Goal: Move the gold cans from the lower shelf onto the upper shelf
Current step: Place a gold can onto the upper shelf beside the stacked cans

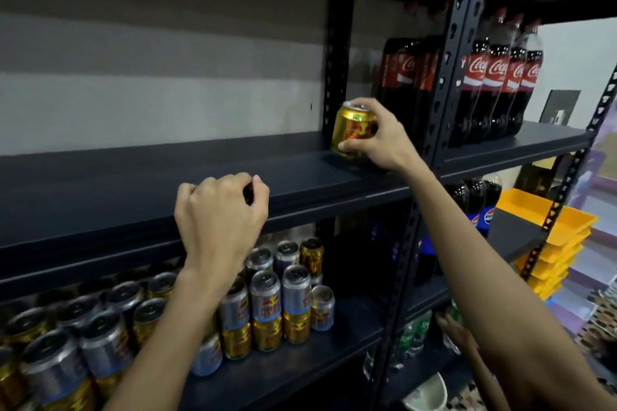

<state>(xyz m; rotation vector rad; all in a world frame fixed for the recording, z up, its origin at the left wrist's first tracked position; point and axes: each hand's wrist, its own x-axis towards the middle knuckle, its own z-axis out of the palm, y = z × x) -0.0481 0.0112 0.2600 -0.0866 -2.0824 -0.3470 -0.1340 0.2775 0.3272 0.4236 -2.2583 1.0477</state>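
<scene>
My right hand (377, 135) grips a gold can (350, 128) at the right end of the dark upper shelf (140, 187), its base at or just above the board beside the back post. My left hand (220, 213) hovers in front of the upper shelf's front edge with fingers curled; nothing shows in it. On the lower shelf (300, 374) stand stacked gold cans (267, 339) and silver cans (265, 294), several of each, partly hidden by my left forearm.
Tall cola bottles (497, 77) fill the neighbouring bay beyond a perforated black upright (447, 77). Blue-label bottles (480, 207) stand below them. Stacked yellow bins (554, 243) sit at the right. Another person's hand (457, 334) reaches into a low shelf at the right.
</scene>
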